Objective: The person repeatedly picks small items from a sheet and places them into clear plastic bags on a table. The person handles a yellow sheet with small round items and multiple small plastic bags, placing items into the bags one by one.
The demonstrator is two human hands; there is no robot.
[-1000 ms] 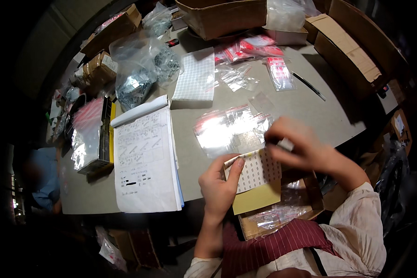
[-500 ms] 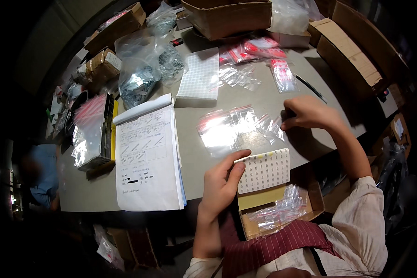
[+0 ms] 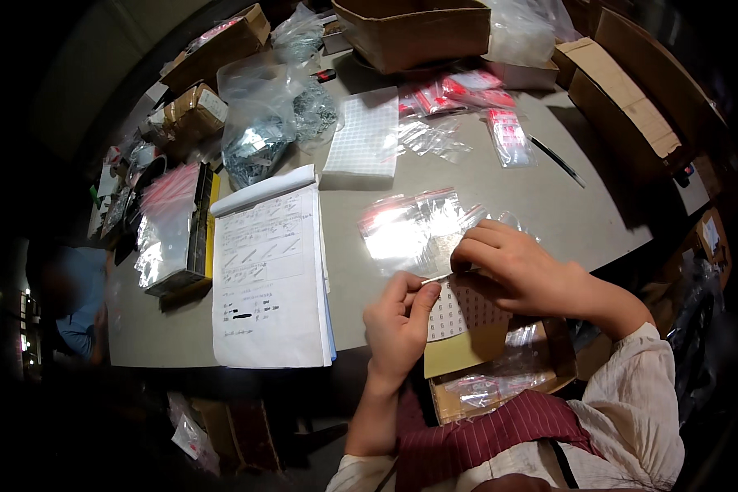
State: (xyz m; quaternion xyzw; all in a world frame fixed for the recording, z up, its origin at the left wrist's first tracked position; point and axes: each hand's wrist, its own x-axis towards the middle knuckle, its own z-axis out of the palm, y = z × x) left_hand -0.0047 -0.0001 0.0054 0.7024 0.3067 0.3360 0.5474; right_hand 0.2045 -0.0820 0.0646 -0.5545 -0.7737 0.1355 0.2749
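The left hand (image 3: 398, 324) holds a sheet of small white stickers (image 3: 459, 307) on yellow backing by its left edge, thumb on top and fingers curled underneath in a narrow pinch. The sheet sits at the near edge of the grey table (image 3: 549, 205), partly overhanging a small open cardboard box (image 3: 500, 385) that holds several clear bags. The right hand (image 3: 521, 266) rests on the upper right part of the sheet with fingers bent and fingertips pressed close together at the top edge; whether a sticker is pinched between them cannot be determined, since the fingers cover the contact point. Directly beyond the sheet, touching or nearly touching the right hand, lies a cluster of clear zip bags (image 3: 414, 225) with red sealing strips, flat on the table. Judging from the layout, the work appears to be mid-course: the bags near the hands show no sticker that can be made out, most of the sheet remains covered in stickers, and the bags in the box may be finished ones, though this cannot be confirmed. Further bags with red strips (image 3: 467, 86) lie at the far side of the table, near a large cardboard box (image 3: 418, 33). An open notebook (image 3: 266, 271) with handwritten entries lies to the left, and a stack of white sheets (image 3: 365, 139) lies beyond it.
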